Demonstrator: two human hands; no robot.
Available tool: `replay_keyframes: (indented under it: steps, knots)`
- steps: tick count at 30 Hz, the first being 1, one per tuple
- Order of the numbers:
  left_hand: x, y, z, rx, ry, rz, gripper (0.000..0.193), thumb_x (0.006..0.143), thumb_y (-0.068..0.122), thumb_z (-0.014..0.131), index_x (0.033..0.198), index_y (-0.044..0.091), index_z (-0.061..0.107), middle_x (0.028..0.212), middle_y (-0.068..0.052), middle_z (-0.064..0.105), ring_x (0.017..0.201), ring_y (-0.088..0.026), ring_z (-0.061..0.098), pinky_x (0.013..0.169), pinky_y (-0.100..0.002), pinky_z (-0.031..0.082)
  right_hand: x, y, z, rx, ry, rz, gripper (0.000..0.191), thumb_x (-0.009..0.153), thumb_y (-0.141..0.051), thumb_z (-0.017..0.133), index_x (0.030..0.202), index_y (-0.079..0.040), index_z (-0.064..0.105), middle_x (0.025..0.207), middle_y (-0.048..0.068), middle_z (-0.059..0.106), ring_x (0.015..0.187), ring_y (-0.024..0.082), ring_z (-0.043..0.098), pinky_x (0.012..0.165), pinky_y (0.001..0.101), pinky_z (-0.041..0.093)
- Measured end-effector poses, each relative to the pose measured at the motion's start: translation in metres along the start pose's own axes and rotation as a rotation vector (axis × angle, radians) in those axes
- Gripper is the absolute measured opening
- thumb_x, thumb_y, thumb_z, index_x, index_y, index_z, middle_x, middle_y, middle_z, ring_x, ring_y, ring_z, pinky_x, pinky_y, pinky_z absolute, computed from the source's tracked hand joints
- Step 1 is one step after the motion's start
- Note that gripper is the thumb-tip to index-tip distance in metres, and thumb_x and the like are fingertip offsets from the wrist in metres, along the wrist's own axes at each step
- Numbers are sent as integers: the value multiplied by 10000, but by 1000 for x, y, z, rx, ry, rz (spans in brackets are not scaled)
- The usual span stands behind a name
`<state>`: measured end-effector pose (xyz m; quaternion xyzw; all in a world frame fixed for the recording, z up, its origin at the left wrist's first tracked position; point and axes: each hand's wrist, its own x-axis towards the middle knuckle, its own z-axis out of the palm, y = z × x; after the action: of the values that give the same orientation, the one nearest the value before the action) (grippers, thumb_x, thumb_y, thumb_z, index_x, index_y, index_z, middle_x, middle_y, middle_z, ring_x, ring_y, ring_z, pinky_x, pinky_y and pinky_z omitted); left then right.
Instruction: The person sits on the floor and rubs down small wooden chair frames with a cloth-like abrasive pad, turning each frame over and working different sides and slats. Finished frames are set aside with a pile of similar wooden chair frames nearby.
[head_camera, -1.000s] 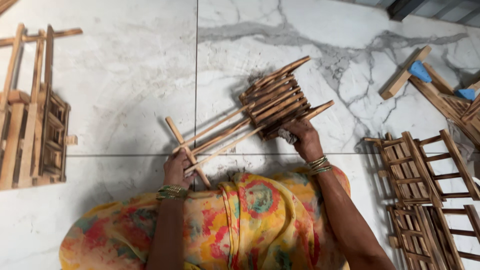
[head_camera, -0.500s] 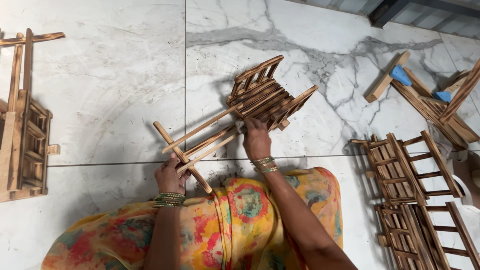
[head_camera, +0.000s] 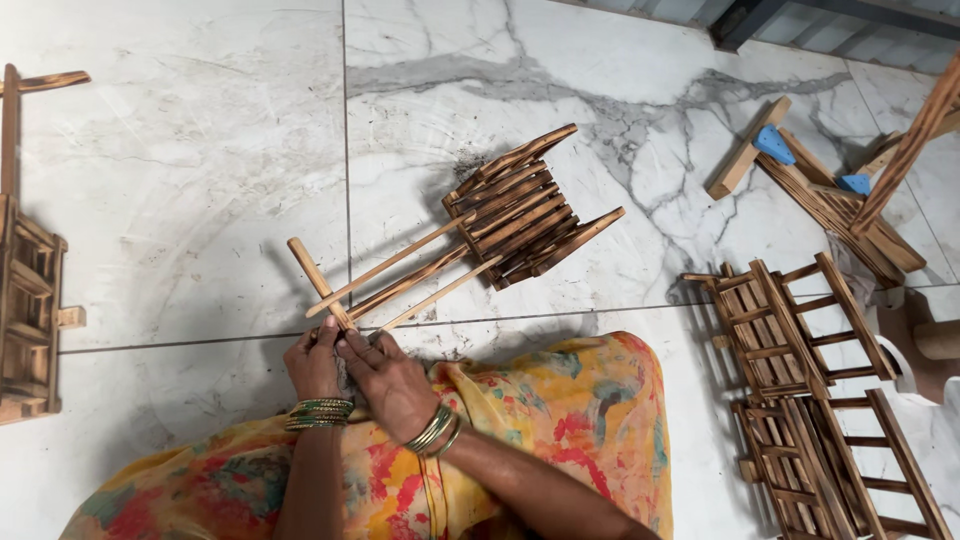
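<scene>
Right hand (head_camera: 390, 378): shifted off the slatted end, now gripping the wooden rack (head_camera: 470, 235) crossbar.
Left hand (head_camera: 315, 360): clasps the same crossbar, touching the right.

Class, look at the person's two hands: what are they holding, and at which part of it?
Both the left hand and the right hand grip the wooden slatted frame at its near end, where the long sticks meet the crossbar.

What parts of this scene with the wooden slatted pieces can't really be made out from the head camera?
- The near end of the wooden slatted piece: the left hand and right hand cover where its long sticks meet.
- Left wooden frame: cut off by the picture's left edge.
- Stacked frames on the right: lower part runs past the bottom edge.
- Blue pieces on the far planks: too small to identify.
</scene>
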<state>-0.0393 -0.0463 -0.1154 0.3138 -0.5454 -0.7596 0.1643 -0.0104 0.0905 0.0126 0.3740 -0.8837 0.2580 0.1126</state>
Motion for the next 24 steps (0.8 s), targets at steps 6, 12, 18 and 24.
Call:
replay_keyframes:
  steps: [6, 12, 18, 24]
  knots:
    - [-4, 8, 10, -157, 6, -156, 248, 970, 204, 710, 916, -37, 689, 751, -57, 655, 598, -143, 611, 507, -325, 525, -9, 103, -22, -261, -142, 54, 567, 811, -15, 643, 1378, -1, 607, 1050, 215, 687, 868, 340, 662, 660, 425, 591]
    - [-13, 23, 17, -139, -1, -191, 265, 946, 256, 722, 931, -7, 701, 771, -71, 681, 635, -160, 685, 542, -325, 599, 7, 158, -35, -362, 43, 295, 401, 856, -29, 590, 1242, -58, 695, 1143, 181, 735, 919, 388, 665, 645, 455, 580]
    - [2, 7, 1, 47, -73, -8, 337, 1012, 276, 756, 955, -56, 762, 867, -89, 731, 740, -170, 620, 682, -346, 531, -1, 5, -3, -90, -163, 93, 406, 834, 62, 646, 1237, 12, 666, 1046, 259, 715, 773, 321, 712, 576, 395, 587]
    - [-6, 24, 3, -202, -57, -406, 272, 957, 261, 696, 1016, -3, 666, 875, -84, 724, 739, -227, 727, 653, -408, 615, 14, 47, -28, 264, -150, 332, 588, 684, 165, 606, 1219, -66, 688, 1009, 146, 775, 821, 264, 749, 702, 342, 615]
